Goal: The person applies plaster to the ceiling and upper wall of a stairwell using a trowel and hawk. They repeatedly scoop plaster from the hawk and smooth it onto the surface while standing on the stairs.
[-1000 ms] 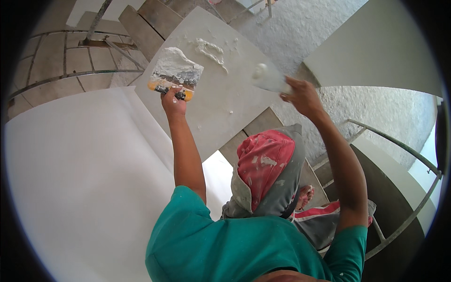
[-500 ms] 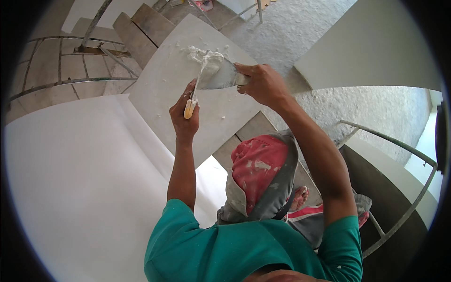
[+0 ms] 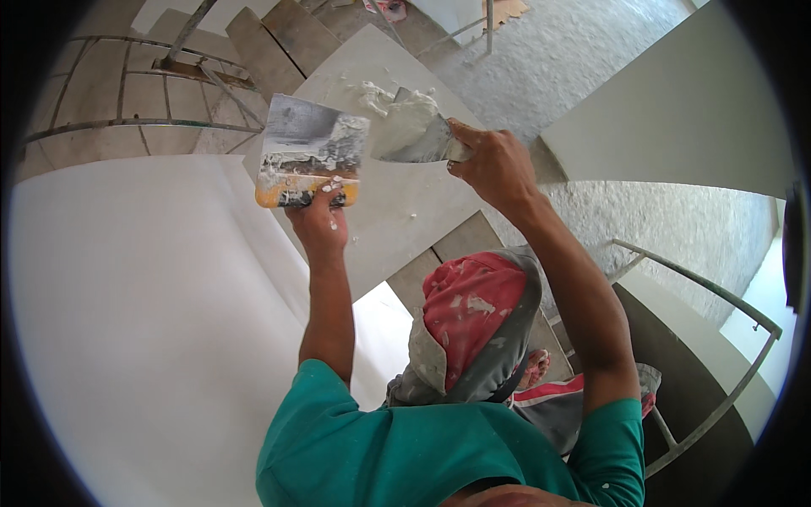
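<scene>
My left hand (image 3: pixel 321 226) is closed around the yellow handle of a wide putty knife (image 3: pixel 304 122). That knife's broad metal blade faces up, smeared with white putty along its handle side and right part. Farther right, my right hand (image 3: pixel 504 176) grips a second putty knife (image 3: pixel 432 144) by its short pale handle, thumb and fingers pinched round it. Its blade carries a thick heap of wet white putty (image 3: pixel 409 118) and is held low over a pale flat board (image 3: pixel 372 228). The two blades are apart. More putty is smeared on the board beyond the right blade.
A large smooth white surface (image 3: pixel 152 321) fills the left side. Metal scaffold rails (image 3: pixel 135 122) stand at the far left, and another rail (image 3: pixel 701 279) curves at the right. Wooden planks (image 3: pixel 283 42) lie under the board. My bent knee in red and grey trousers (image 3: pixel 473 313) is close below.
The left putty knife, edge-on against the other blade before, has moved left and turned its flat face up. My right hand holds its loaded knife slightly farther right.
</scene>
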